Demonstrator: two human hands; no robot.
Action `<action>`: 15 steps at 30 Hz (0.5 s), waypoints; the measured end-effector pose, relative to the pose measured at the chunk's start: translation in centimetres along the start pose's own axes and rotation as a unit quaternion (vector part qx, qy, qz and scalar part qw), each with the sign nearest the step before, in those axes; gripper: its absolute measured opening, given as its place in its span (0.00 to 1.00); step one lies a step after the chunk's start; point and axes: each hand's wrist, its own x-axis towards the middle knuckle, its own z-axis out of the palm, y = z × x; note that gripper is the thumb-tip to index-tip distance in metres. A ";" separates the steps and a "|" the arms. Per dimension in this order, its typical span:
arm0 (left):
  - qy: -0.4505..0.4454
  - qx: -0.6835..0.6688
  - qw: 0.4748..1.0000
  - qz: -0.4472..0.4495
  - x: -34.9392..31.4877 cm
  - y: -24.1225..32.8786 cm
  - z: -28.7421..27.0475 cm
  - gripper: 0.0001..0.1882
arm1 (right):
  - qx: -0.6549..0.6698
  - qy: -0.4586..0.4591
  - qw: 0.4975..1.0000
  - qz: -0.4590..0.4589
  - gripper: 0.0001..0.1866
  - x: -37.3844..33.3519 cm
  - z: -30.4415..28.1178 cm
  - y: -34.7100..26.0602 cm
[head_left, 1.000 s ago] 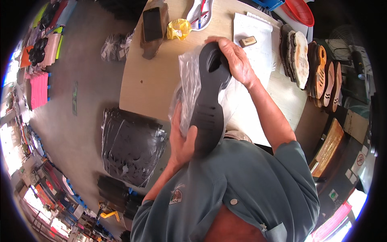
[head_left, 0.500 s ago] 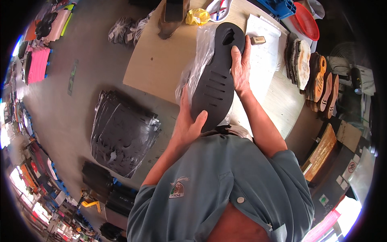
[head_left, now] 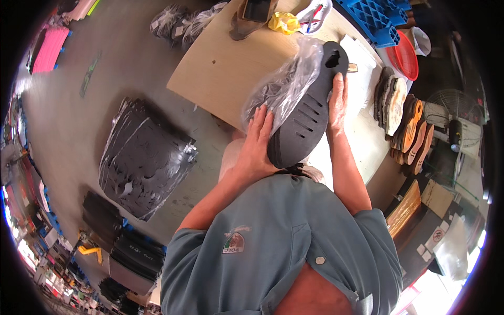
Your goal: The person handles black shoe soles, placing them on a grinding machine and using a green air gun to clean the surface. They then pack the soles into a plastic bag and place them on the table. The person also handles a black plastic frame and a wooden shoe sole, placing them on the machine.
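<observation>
A stack of black shoe soles [head_left: 300, 126] lies tilted in front of my chest, its narrow end pointing away to the right. The top sole has several slots and a hole at that end. My right hand [head_left: 337, 105] grips the stack's right side, thumb near the hole. A crumpled clear plastic bag [head_left: 286, 79] lies along the left side of the stack. My left hand [head_left: 254, 147] holds the bag against that side, fingers over the plastic; its thumb is hidden.
The pale table [head_left: 220, 65] bears a yellow crumpled wrapper [head_left: 284, 23], a white tray with pens [head_left: 315, 16] and papers [head_left: 359, 63]. Soles [head_left: 412, 128] stand in rows at the right, near a red basin [head_left: 404, 58] and blue crate [head_left: 373, 21]. Black sheets [head_left: 144, 163] lie on the floor at left.
The stack has shifted right and tilted further over. My left hand has moved from gripping the lower end, thumb on top, to lying over the plastic. The bag is bunched wider.
</observation>
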 end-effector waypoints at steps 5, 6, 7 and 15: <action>-0.012 0.045 0.999 0.007 1.6 -0.8 -1.5 0.65 | 0.053 -0.043 0.997 0.022 0.42 0.6 0.3 -0.3; -0.009 0.046 0.999 0.026 2.2 -1.1 -1.8 0.68 | 0.071 -0.064 0.995 0.014 0.41 0.8 0.3 -0.3; -0.020 0.051 0.998 0.032 2.7 -1.4 -1.9 0.71 | 0.072 -0.044 0.996 0.021 0.41 1.1 0.4 -0.3; -0.038 0.110 0.993 -0.019 -0.1 -2.7 -1.3 0.74 | 0.023 0.026 0.999 0.019 0.46 2.2 0.3 -0.2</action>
